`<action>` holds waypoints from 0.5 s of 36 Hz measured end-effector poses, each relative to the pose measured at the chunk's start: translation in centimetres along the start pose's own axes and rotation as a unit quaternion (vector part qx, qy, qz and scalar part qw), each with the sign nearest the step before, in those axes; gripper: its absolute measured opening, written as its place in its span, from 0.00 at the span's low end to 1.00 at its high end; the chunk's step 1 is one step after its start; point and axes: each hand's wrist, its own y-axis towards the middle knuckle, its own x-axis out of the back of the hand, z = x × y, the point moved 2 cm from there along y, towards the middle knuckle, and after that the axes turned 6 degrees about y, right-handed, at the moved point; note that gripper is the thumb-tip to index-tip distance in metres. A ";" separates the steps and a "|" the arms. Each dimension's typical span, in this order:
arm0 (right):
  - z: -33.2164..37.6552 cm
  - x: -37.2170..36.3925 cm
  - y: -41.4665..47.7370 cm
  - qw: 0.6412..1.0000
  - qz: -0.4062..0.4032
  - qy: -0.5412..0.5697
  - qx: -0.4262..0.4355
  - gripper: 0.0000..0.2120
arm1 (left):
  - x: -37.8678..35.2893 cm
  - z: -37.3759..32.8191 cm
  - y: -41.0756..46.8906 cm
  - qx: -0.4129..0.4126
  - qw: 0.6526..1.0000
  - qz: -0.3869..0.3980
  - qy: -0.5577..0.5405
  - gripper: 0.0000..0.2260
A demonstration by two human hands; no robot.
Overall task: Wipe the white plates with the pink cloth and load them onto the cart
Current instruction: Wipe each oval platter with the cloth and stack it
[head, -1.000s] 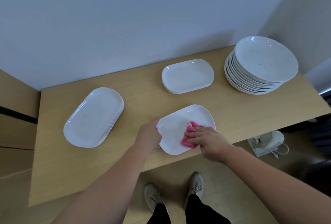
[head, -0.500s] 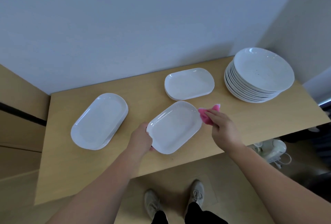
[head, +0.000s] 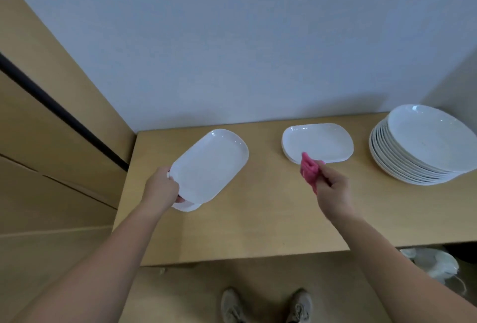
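Head view: the left hand (head: 161,186) curls its fingers round the near end of a plate (head: 209,165). The plate has moved from the table's (head: 258,224) middle to 9 o'clock, over the left stack (head: 188,206). The right hand (head: 334,189) pinches the cloth (head: 309,171), now clear of the plate, at 6 o'clock of the back stack (head: 318,140). Round plates (head: 426,147) sit at 3 o'clock.

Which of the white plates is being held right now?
The oblong plate on the left: the left hand grips its near end. The middle oblong plates and the round stack rest on the table.
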 end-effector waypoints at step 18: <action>1.2 -4.8 -1.9 0.998 0.004 -0.067 -0.015 0.20 | 2.3 4.1 1.9 -0.003 1.000 -0.001 0.019 0.18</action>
